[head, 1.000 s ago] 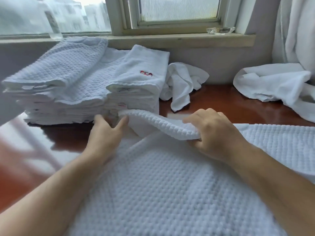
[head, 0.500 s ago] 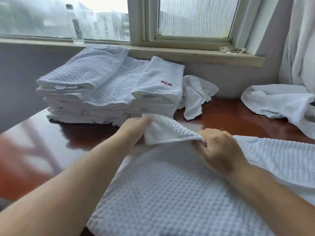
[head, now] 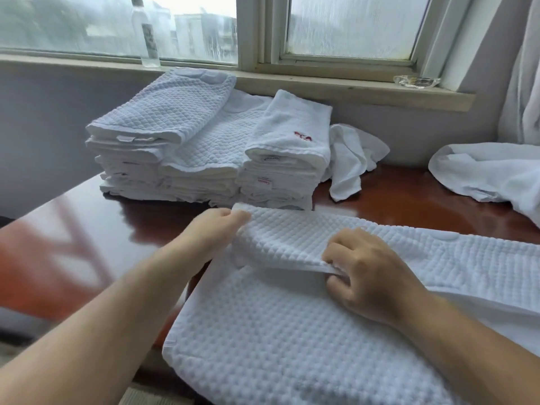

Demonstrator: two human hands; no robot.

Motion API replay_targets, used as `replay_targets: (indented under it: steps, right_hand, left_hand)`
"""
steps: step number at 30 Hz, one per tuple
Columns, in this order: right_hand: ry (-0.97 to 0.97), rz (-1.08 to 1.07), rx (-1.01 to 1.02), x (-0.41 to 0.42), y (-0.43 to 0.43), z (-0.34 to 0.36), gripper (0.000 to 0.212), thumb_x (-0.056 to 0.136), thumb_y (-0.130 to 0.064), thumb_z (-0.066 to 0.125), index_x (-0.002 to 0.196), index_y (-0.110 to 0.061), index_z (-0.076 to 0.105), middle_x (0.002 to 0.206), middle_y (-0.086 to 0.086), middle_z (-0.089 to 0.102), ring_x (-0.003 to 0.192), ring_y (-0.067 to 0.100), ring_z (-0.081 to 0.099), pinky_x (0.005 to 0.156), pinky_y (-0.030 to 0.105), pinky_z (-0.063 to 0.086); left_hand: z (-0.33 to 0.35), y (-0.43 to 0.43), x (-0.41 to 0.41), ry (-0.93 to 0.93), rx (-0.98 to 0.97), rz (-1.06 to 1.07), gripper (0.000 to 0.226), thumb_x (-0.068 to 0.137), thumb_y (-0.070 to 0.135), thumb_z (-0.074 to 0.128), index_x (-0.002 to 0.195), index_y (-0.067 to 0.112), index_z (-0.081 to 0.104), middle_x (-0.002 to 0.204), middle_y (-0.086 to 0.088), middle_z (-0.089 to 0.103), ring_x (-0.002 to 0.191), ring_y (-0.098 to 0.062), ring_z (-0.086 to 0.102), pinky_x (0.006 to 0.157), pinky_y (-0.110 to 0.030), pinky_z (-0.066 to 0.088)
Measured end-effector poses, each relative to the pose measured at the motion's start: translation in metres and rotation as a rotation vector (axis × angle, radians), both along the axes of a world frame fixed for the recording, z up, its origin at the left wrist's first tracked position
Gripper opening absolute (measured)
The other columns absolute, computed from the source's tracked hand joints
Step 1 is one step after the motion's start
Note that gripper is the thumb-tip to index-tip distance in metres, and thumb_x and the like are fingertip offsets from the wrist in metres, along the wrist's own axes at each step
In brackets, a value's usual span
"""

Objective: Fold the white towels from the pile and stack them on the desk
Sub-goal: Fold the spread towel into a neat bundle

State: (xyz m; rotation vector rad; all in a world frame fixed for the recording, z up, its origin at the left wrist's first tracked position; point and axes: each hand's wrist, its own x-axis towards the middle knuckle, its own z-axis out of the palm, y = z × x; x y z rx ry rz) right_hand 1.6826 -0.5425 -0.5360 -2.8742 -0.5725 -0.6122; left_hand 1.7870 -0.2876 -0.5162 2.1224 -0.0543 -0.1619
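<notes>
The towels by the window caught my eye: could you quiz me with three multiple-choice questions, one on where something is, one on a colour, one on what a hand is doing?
1. Where does the clear bottle stand?
A. on the window sill
B. on the desk
C. on the stack of folded towels

2. What colour is the stitched mark on the top towel of the stack's right-hand column?
A. blue
B. red
C. green

3. What is the right hand doing?
A. lying flat on the desk
B. holding the bottle
C. gripping a folded edge of the waffle towel

Answers:
1. A, the bottle stands on the sill against the pane, behind the stack.
2. B, the small mark near the towel's front fold is red.
3. C, its fingers curl round the lifted edge, while the left hand pinches the same fold further along.
</notes>
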Motion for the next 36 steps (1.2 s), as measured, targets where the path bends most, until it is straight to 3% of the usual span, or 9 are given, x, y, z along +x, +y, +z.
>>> replay_targets:
  steps: [5, 10, 16, 20, 22, 26, 30, 32, 36]
  right_hand:
    - [0.097, 0.047, 0.045, 0.001, 0.006, -0.004, 0.028, 0.081, -0.017, 0.071, 0.108, -0.023, 0.074, 0.109, -0.007, 0.068, 0.099, 0.020, 0.063, 0.085, 0.039, 0.053]
    - [0.079, 0.039, 0.082, 0.000, 0.008, -0.001, 0.031, 0.081, -0.010, 0.076, 0.110, -0.021, 0.076, 0.112, -0.007, 0.072, 0.103, 0.017, 0.065, 0.090, 0.038, 0.054]
    - [0.221, -0.188, 0.090, 0.004, 0.017, 0.001, 0.040, 0.093, -0.023, 0.057, 0.130, -0.032, 0.066, 0.130, -0.014, 0.063, 0.120, 0.018, 0.055, 0.102, 0.041, 0.045]
    - [0.091, -0.180, 0.151, 0.001, 0.018, 0.007, 0.030, 0.094, -0.036, 0.042, 0.090, -0.022, 0.069, 0.090, -0.008, 0.068, 0.088, 0.024, 0.060, 0.074, 0.039, 0.046]
    - [0.061, -0.174, 0.105, -0.005, 0.017, 0.009, 0.032, 0.095, -0.037, 0.043, 0.089, -0.022, 0.070, 0.088, -0.006, 0.070, 0.085, 0.025, 0.061, 0.073, 0.040, 0.047]
    - [0.143, -0.110, 0.015, -0.014, 0.025, -0.004, 0.040, 0.092, -0.032, 0.043, 0.115, -0.022, 0.074, 0.117, -0.006, 0.072, 0.111, 0.022, 0.065, 0.089, 0.043, 0.052]
    - [0.158, -0.147, 0.058, -0.013, 0.025, -0.011, 0.047, 0.089, -0.030, 0.049, 0.130, -0.020, 0.069, 0.139, 0.002, 0.063, 0.132, 0.023, 0.056, 0.106, 0.045, 0.046]
    - [0.248, -0.134, 0.021, -0.011, 0.025, -0.012, 0.060, 0.089, -0.038, 0.037, 0.147, -0.029, 0.052, 0.158, -0.005, 0.041, 0.148, 0.014, 0.035, 0.117, 0.036, 0.027]
    - [0.348, -0.072, 0.006, -0.005, 0.022, -0.014, 0.068, 0.090, -0.045, 0.023, 0.157, -0.040, 0.030, 0.165, -0.018, 0.013, 0.153, 0.001, 0.006, 0.114, 0.019, 0.004]
  left_hand:
    - [-0.005, -0.003, 0.007, 0.042, -0.247, -0.117, 0.023, 0.094, 0.034, 0.066, 0.099, 0.015, 0.078, 0.094, -0.004, 0.079, 0.082, -0.014, 0.075, 0.068, -0.023, 0.057]
    - [-0.005, 0.005, 0.006, 0.033, -0.462, -0.275, 0.029, 0.096, 0.032, 0.067, 0.110, 0.007, 0.075, 0.108, -0.014, 0.075, 0.101, -0.030, 0.073, 0.083, -0.034, 0.060]
    - [0.006, -0.005, 0.004, -0.041, -0.394, -0.162, 0.026, 0.092, 0.034, 0.070, 0.096, 0.009, 0.077, 0.101, -0.018, 0.076, 0.094, -0.033, 0.073, 0.091, -0.050, 0.056]
    - [0.021, -0.007, 0.007, -0.125, -0.169, 0.014, 0.032, 0.082, 0.050, 0.067, 0.080, 0.019, 0.073, 0.065, 0.002, 0.070, 0.054, -0.023, 0.065, 0.046, -0.031, 0.049]
    - [0.027, -0.002, 0.005, -0.134, -0.043, 0.033, 0.033, 0.081, 0.051, 0.063, 0.077, 0.019, 0.071, 0.058, 0.001, 0.068, 0.045, -0.022, 0.063, 0.041, -0.032, 0.050]
    - [0.012, 0.001, -0.005, 0.015, -0.096, -0.053, 0.038, 0.087, 0.038, 0.057, 0.088, 0.003, 0.073, 0.091, -0.017, 0.076, 0.082, -0.034, 0.074, 0.079, -0.050, 0.062]
    - [-0.016, 0.005, -0.011, -0.239, 0.191, -0.001, 0.043, 0.098, 0.037, 0.050, 0.070, 0.004, 0.052, 0.067, -0.004, 0.059, 0.064, -0.020, 0.050, 0.059, -0.033, 0.040]
    - [-0.024, 0.009, -0.014, -0.334, 0.258, 0.041, 0.045, 0.101, 0.039, 0.049, 0.067, 0.010, 0.047, 0.063, 0.002, 0.053, 0.061, -0.017, 0.045, 0.057, -0.033, 0.036]
    - [-0.024, 0.013, -0.017, -0.265, -0.176, -0.022, 0.048, 0.100, 0.043, 0.055, 0.085, -0.002, 0.061, 0.077, -0.003, 0.063, 0.073, -0.019, 0.058, 0.076, -0.048, 0.051]
